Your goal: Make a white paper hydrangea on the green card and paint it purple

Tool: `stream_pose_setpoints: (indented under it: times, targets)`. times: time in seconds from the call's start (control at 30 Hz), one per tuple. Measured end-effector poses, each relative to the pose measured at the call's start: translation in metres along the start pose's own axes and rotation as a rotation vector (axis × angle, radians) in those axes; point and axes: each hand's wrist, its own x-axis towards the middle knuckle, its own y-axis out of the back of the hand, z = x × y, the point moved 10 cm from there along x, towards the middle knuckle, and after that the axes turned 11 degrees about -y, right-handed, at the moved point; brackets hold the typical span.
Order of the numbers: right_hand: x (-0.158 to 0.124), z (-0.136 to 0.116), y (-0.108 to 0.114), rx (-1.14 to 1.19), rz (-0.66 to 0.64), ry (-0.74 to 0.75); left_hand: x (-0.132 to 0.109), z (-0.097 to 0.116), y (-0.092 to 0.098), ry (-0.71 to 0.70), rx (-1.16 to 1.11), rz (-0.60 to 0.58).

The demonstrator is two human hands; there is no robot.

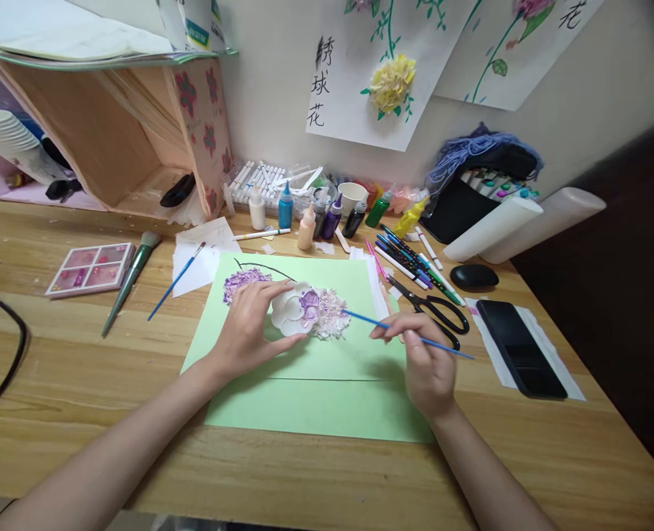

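My left hand [252,321] grips the rim of a white flower-shaped paint palette [285,317], thumb at its near edge and fingers over its left side. Purple paint lies in the palette's right wells. A thin blue paintbrush [382,322] is pinched in my right hand [423,354], its tip at a ruffled white-and-lilac paper flower [333,313] right of the palette. Partly behind my left hand, a purple ruffled flower [243,284] sits on the light green paper [315,409]. A dark curved line runs above the flowers.
Scissors [437,310], a bundle of pens [409,258] and a phone [520,350] lie to the right. Paint bottles [332,217] stand behind the paper. At left are a second paintbrush [177,280], a large green-handled brush [130,284] and a pink palette case [91,269].
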Motion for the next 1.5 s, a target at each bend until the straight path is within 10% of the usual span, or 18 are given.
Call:
stream_pose_setpoints:
  times: [0.27, 1.13, 1.3, 1.5]
  targets:
    - [0.004, 0.028, 0.0, -0.121, 0.007, -0.149, 0.002, 0.0, 0.003, -0.004, 0.023, 0.019]
    - [-0.002, 0.009, -0.018, -0.212, -0.122, 0.002, 0.002, -0.004, 0.007, 0.042, 0.042, 0.025]
    - [-0.009, -0.011, 0.002, -0.002, 0.038, 0.131, 0.0, -0.005, 0.004, 0.048, 0.029, 0.006]
    - [-0.012, -0.01, -0.03, -0.119, -0.196, 0.09, 0.0, -0.003, 0.001, 0.035, -0.002, -0.01]
